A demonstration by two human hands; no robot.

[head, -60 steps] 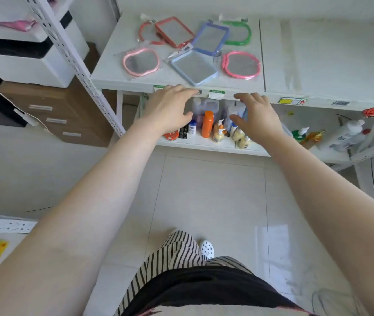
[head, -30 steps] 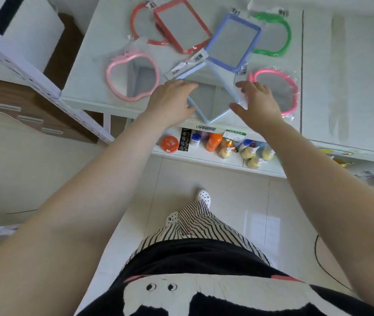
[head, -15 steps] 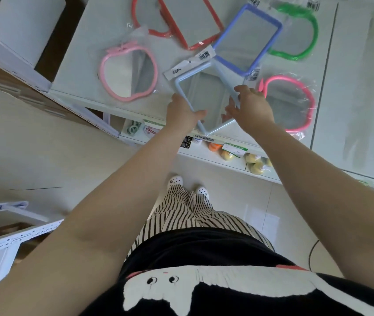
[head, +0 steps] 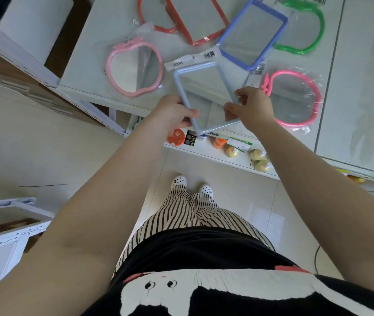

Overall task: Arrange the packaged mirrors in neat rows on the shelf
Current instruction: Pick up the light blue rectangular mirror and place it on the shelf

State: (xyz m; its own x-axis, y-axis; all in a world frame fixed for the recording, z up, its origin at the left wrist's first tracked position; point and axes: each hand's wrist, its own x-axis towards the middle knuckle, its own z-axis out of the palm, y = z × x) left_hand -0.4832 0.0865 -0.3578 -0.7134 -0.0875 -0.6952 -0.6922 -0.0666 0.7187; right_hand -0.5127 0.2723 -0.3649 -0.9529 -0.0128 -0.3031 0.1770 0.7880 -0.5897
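A light blue rectangular packaged mirror (head: pixel 204 92) is held over the front edge of the white shelf (head: pixel 104 71). My left hand (head: pixel 173 112) grips its left side and my right hand (head: pixel 252 108) pinches its right side. Around it lie other packaged mirrors: a pale pink apple-shaped one (head: pixel 133 68) to the left, a bright pink apple-shaped one (head: pixel 295 99) to the right, a darker blue rectangular one (head: pixel 252 33) behind, a red rectangular one (head: pixel 201 18) over a red round one (head: pixel 151 13), and a green apple-shaped one (head: pixel 304 26) at the back right.
A lower shelf (head: pixel 206 151) carries an orange round tin (head: pixel 175 136) and several small bottles (head: pixel 256 156). A slanted metal shelf upright (head: pixel 51 76) runs at the left. Another white rack (head: pixel 10 224) stands at lower left. My feet are on the tiled floor (head: pixel 227 190).
Both hands rose from the shelf's front edge to the light blue mirror and took hold of its two sides. The view has tipped down and moved closer to the shelf.
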